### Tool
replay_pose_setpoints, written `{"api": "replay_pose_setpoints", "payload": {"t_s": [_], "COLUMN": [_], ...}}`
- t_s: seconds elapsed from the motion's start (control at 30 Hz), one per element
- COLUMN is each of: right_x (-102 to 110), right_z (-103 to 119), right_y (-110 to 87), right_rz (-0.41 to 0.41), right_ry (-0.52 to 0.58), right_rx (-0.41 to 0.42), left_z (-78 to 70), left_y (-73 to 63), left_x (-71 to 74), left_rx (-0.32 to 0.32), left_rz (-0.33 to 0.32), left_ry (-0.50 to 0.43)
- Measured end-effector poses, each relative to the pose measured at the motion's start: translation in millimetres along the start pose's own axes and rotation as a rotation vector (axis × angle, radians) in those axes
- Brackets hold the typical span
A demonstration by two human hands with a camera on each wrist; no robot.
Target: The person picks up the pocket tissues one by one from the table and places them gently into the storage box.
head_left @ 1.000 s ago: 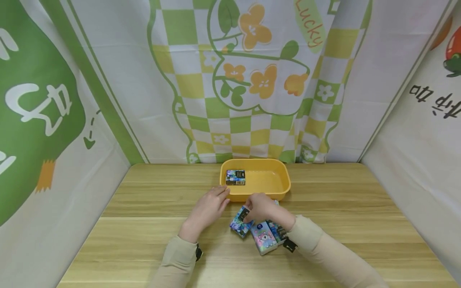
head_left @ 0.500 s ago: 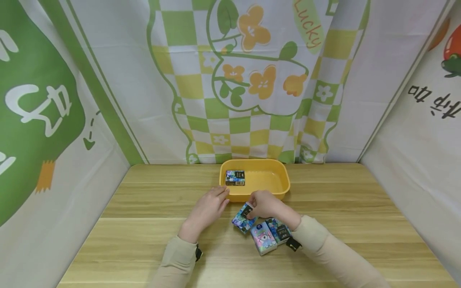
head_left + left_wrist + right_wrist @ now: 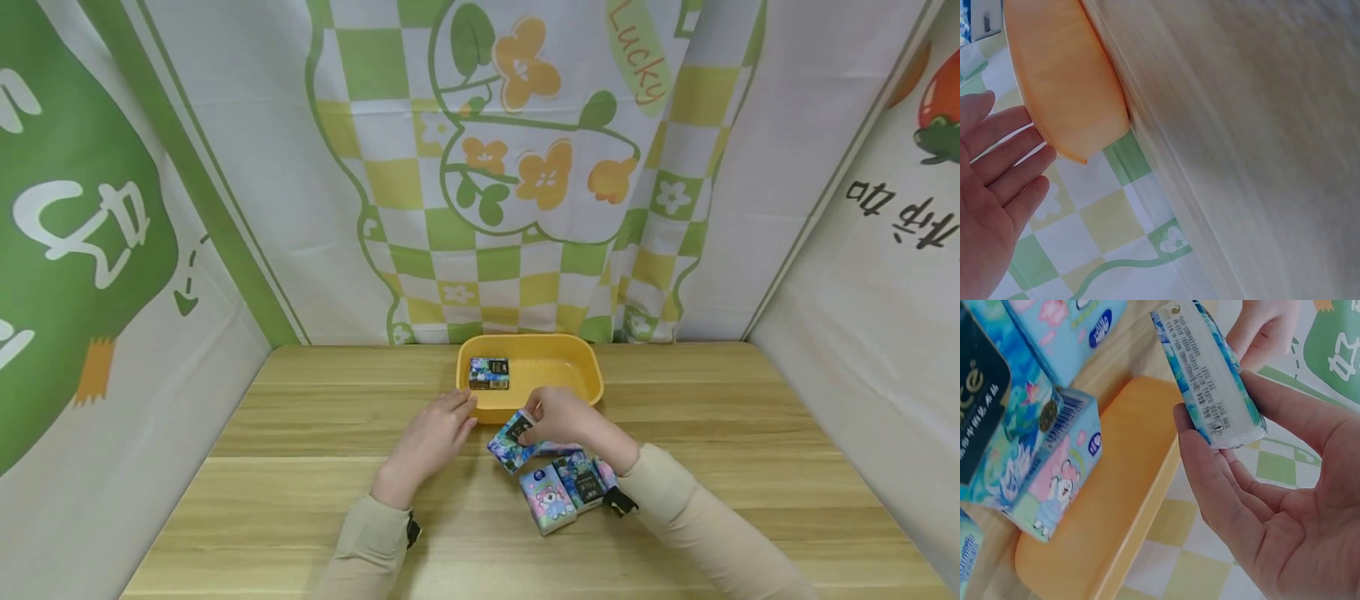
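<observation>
My right hand (image 3: 567, 417) pinches a blue floral tissue pack (image 3: 510, 446) with a black label, tilted in front of the yellow tub (image 3: 558, 379). In the right wrist view the thumb and fingers hold this tissue pack (image 3: 1210, 381) by its edges, its printed side showing. My left hand (image 3: 427, 442) touches the tub's near left rim with straight fingertips; the left wrist view shows these fingers (image 3: 1013, 150) spread against the tub wall (image 3: 1063, 75). Another blue tissue pack (image 3: 489, 373) lies at the left inside the tub.
Before the tub, below my right hand, lie a pink bear tissue pack (image 3: 549, 502) and a dark-labelled blue one (image 3: 583, 483), side by side. More packs show partly behind them, covered by the right hand and wrist. A patterned curtain (image 3: 517, 275) hangs behind the wooden table (image 3: 315, 500).
My right hand has lifted the tissue pack and moved slightly up and right towards the tub, uncovering more of the packs on the table. The left hand keeps its place at the rim.
</observation>
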State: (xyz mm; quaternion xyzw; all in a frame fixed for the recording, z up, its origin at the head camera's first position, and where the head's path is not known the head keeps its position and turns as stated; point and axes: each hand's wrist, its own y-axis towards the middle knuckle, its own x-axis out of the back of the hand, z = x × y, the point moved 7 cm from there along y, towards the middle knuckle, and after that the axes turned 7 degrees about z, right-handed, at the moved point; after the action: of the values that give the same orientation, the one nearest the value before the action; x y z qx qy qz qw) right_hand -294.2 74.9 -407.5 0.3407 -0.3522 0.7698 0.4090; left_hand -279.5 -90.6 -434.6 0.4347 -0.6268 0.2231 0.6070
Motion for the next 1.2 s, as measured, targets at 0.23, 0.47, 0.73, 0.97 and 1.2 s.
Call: {"api": "replay_pose_setpoints", "payload": {"t_s": [0.23,0.47,0.73,0.97,1.2], "right_x": [11.2,22.0,30.5,39.9,47.0], "right_z": [-1.1,-4.9,-11.4,-13.7,-13.5], "right_y": [-0.8,1.4,5.3,9.2,14.5], "right_rz": [-0.002,-0.023,-0.023,-0.04,-0.041], "right_ry": [0.038,0.038,0.102,0.05,0.098], "right_rx": [0.008,0.017,-0.034,-0.051,-0.06], "left_z": [-0.3,-0.1,-0.4,-0.3,0.1], "left_y": [-0.1,0.2,-0.1,-0.9,-0.7], "left_x": [0.0,-0.3,0.1,-1.0,-0.2], "left_rx": [-0.006,-0.007,-0.005,-0.003,-0.01], "left_rz": [0.003,-0.003,-0.005,0.0,-0.012], "left_ry": [0.003,0.002,-0.009,-0.011,-0.002]}}
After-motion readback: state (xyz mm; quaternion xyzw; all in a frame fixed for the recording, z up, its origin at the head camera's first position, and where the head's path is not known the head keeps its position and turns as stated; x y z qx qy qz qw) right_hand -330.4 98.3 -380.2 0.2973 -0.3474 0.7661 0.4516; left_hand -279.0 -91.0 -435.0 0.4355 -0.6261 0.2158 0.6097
